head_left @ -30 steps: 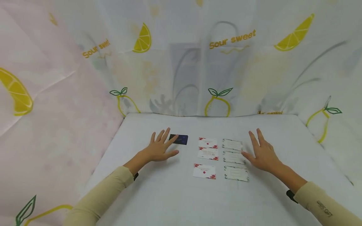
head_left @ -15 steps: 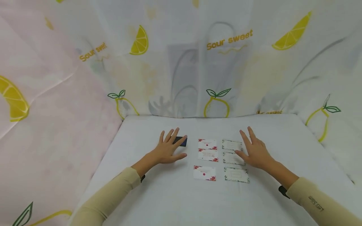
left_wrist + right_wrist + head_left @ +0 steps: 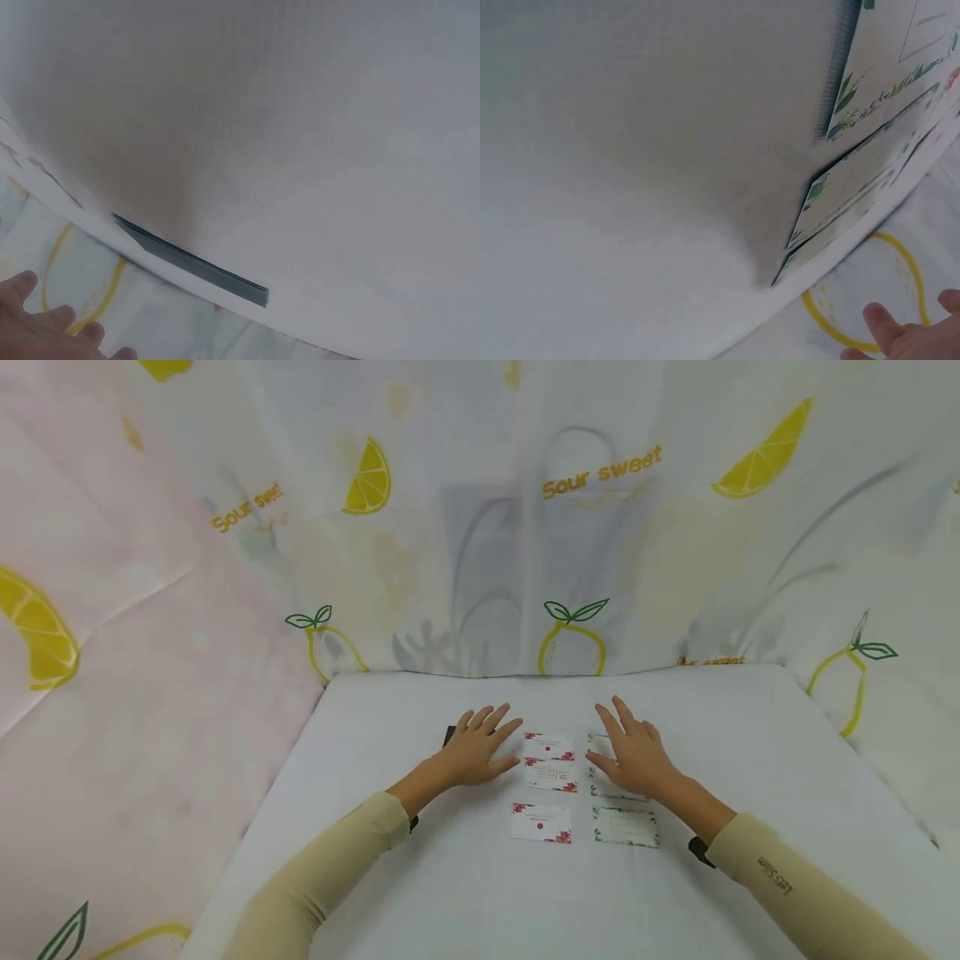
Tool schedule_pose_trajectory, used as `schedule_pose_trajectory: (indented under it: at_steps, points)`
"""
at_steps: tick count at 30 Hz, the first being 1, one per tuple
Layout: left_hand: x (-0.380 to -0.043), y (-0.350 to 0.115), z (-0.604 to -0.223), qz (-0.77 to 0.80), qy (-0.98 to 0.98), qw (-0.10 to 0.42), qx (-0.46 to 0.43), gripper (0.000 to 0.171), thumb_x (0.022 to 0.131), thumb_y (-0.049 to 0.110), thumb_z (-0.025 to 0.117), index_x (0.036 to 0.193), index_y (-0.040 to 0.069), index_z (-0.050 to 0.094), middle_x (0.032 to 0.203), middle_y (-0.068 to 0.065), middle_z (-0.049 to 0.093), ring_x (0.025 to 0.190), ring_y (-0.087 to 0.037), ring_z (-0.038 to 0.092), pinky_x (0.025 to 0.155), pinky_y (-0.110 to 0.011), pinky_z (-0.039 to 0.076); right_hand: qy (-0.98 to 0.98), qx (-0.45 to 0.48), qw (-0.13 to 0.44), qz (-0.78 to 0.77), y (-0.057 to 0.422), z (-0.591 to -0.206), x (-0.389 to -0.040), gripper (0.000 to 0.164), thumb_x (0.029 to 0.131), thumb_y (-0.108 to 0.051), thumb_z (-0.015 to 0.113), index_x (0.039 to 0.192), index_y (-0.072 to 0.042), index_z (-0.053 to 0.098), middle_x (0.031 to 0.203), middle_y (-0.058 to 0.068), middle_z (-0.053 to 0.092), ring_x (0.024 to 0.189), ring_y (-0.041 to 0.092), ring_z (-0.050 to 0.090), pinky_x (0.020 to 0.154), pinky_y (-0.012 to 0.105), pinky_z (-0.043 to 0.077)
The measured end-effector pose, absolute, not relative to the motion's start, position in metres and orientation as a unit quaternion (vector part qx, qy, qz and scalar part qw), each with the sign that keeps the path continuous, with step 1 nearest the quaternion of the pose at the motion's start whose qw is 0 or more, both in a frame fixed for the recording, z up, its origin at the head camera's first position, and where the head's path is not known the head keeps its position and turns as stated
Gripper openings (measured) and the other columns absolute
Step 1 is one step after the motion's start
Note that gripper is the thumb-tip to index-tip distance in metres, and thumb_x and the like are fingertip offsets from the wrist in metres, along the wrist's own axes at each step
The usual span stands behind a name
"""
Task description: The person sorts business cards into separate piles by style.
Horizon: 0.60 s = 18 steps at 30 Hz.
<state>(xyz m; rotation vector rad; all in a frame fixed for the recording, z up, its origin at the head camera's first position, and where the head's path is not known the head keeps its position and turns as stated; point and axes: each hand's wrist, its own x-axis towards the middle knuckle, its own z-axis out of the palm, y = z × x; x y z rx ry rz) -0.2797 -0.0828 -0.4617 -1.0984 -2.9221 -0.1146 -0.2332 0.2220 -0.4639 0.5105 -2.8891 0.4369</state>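
My left hand (image 3: 480,753) hovers with spread fingers over a small dark stack of cards (image 3: 448,737), hiding most of it. In the left wrist view the stack (image 3: 195,264) lies flat, apart from the left hand's fingertips (image 3: 66,315). Right of that hand, three white cards with red floral corners (image 3: 541,823) form a column. My right hand (image 3: 637,758), fingers also spread, is above a column of three white cards with green leaf borders (image 3: 627,827) and covers parts of the upper two. Below it in the right wrist view, the leaf-bordered cards (image 3: 855,176) lie on the cloth.
A white cloth-covered table (image 3: 465,893) bears all the cards. Behind it hangs a lemon-printed curtain (image 3: 480,560), and a pinkish curtain (image 3: 135,693) closes off the left side.
Both hands have moved inward, the left to the right and the right to the left, so they are closer together. The cards stay where they were.
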Motion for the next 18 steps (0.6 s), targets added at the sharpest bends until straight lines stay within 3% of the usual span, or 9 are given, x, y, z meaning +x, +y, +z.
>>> schedule_pose_trajectory:
  at_steps: [4, 9, 13, 18]
  points:
    - [-0.282, -0.074, -0.462, -0.033, -0.936, 0.007, -0.351, 0.067, 0.096, 0.034, 0.063, 0.154, 0.022, 0.031, 0.165, -0.009, 0.019, 0.149, -0.032, 0.024, 0.118, -0.057, 0.021, -0.97, 0.174, 0.072, 0.156, 0.211, -0.468, -0.239, 0.079, 0.093, -0.036, 0.067, 0.153, -0.004, 0.027, 0.159, 0.028, 0.02, 0.132, 0.049, 0.044, 0.108, 0.067, 0.029]
    - [-0.293, -0.057, -0.46, -0.082, -0.933, -0.015, -0.349, 0.057, 0.094, 0.023, 0.068, 0.146, 0.014, 0.045, 0.158, -0.009, 0.035, 0.145, -0.029, 0.034, 0.118, -0.048, 0.03, -0.969, 0.174, 0.042, 0.168, 0.2, -0.465, -0.25, 0.069, 0.094, -0.026, 0.068, 0.15, -0.005, 0.033, 0.157, 0.025, 0.028, 0.134, 0.046, 0.045, 0.107, 0.066, 0.031]
    - [-0.302, -0.05, -0.46, -0.151, -0.931, -0.037, -0.33, 0.052, 0.093, 0.019, 0.069, 0.14, 0.006, 0.052, 0.152, -0.012, 0.045, 0.142, -0.028, 0.04, 0.117, -0.041, 0.032, -0.967, 0.175, 0.018, 0.184, 0.194, -0.464, -0.256, 0.067, 0.093, -0.021, 0.069, 0.149, -0.006, 0.035, 0.156, 0.024, 0.032, 0.136, 0.045, 0.043, 0.107, 0.066, 0.033]
    - [-0.309, -0.046, -0.464, -0.167, -0.932, -0.062, -0.315, 0.053, 0.093, 0.025, 0.07, 0.141, 0.01, 0.052, 0.149, -0.009, 0.049, 0.141, -0.027, 0.042, 0.116, -0.043, 0.034, -0.965, 0.174, 0.007, 0.197, 0.191, -0.467, -0.26, 0.064, 0.091, -0.019, 0.071, 0.146, -0.006, 0.042, 0.152, 0.023, 0.039, 0.136, 0.043, 0.044, 0.107, 0.064, 0.036]
